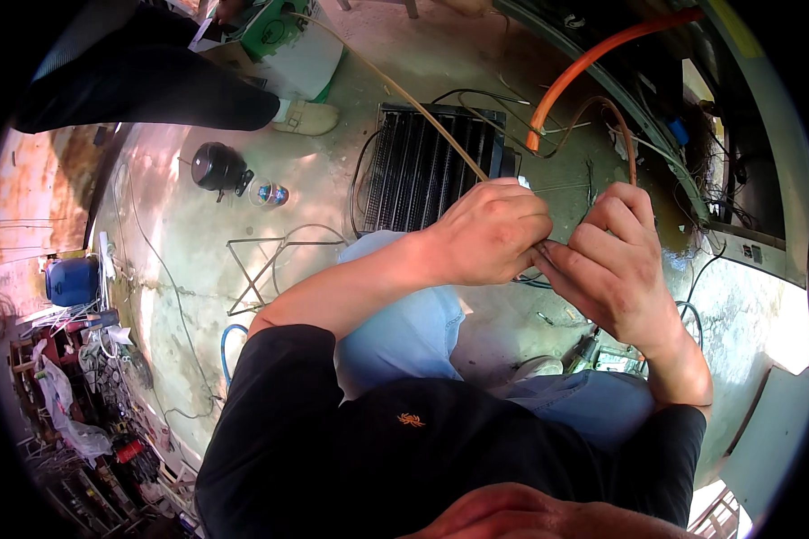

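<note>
Rod, long, thin and tan, slants down from beyond the hands on the left and reaches the knuckles of the left hand, whose fingers are curled closed, apparently around its end. The right hand is closed too, fingers bent, its thumb meeting the left hand's fingertips. A copper tube rises from behind the right hand's knuckles and loops back leftward; whether that hand grips it, and what is pinched where the hands meet, I cannot tell. Just beyond the right hand's tube hangs a thick orange hose.

Past the left hand, a black finned panel lies on the floor, the rod crossing above it. Well to the left of the hands sit a black motor and, just beside it, a small clear jar. Farther beyond, another person's shoe stands near a green and white box. Below both hands are the wearer's jeans.
</note>
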`<state>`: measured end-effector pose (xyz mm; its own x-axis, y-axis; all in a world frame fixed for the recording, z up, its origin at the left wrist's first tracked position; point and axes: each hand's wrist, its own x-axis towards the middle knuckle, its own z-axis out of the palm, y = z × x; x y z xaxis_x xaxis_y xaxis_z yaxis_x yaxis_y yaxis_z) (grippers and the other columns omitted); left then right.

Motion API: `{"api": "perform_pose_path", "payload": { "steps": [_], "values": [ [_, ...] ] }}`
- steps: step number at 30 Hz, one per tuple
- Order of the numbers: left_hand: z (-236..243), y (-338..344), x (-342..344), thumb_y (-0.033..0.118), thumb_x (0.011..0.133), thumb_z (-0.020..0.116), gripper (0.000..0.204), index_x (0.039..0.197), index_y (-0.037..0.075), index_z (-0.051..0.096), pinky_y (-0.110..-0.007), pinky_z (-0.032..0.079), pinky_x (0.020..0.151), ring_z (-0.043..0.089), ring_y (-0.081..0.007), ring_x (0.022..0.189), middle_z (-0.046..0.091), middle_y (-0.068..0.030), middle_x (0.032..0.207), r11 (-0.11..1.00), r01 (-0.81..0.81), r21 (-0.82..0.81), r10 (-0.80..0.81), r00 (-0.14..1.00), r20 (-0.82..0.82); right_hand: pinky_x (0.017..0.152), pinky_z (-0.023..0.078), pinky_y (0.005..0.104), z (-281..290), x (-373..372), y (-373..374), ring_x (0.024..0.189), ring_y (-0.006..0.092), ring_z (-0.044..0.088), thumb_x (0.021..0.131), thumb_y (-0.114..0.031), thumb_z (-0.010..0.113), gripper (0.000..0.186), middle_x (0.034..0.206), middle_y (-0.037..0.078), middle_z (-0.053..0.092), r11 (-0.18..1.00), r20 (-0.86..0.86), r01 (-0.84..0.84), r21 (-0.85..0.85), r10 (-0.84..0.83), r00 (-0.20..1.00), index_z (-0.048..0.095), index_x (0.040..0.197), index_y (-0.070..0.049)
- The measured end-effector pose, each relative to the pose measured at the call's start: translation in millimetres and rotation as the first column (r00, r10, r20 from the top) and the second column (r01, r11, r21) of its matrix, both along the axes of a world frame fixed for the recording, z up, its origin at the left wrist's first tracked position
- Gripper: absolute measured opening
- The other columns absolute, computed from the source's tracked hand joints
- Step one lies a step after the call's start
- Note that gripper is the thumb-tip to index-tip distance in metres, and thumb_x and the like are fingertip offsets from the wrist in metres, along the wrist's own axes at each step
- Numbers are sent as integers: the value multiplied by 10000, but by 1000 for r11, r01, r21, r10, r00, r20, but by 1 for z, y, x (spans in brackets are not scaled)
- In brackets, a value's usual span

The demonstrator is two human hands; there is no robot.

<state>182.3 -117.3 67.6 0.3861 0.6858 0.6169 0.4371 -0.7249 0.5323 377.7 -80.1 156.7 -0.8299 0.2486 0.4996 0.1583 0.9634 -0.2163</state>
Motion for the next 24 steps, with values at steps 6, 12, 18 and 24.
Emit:
{"api": "perform_pose_path", "payload": {
  "steps": [6, 12, 18, 24],
  "values": [
    [2, 0, 1, 23, 561, 714, 218, 728, 25, 575, -400, 451, 634, 569, -305, 692, 541, -87, 724, 1000, -6, -8, 6, 1000, -6, 836, 454, 425, 2, 1, 0, 725, 232, 510, 674, -112, 812, 202, 741, 16, 527, 1000, 12, 3, -7, -3, 1000, 631, 744, -54],
    [-1, -1, 2, 24, 553, 711, 218, 719, 23, 570, -406, 451, 628, 567, -307, 693, 538, -89, 724, 1000, -14, 2, 14, 1000, 12, 772, 429, 427, 0, 0, 0, 726, 259, 489, 615, -77, 849, 265, 716, 22, 495, 1000, -8, -11, -8, 11, 1000, 691, 826, -50],
    [1, -2, 0, 28, 570, 713, 210, 724, 18, 572, -410, 460, 637, 573, -308, 698, 543, -96, 732, 1000, -10, -11, 10, 1000, 2, 835, 455, 429, 3, -2, -2, 723, 234, 509, 669, -100, 815, 206, 746, 19, 525, 1000, 8, -1, 4, 1, 1000, 639, 762, -48],
    [-1, -3, 0, 21, 603, 715, 193, 722, 21, 563, -408, 456, 642, 565, -310, 693, 534, -100, 733, 1000, -12, -25, 12, 1000, -22, 846, 461, 415, 1, 1, 0, 741, 233, 517, 678, -102, 804, 190, 762, 22, 531, 999, 2, -36, 5, 36, 999, 647, 774, -53]
  ]
}}
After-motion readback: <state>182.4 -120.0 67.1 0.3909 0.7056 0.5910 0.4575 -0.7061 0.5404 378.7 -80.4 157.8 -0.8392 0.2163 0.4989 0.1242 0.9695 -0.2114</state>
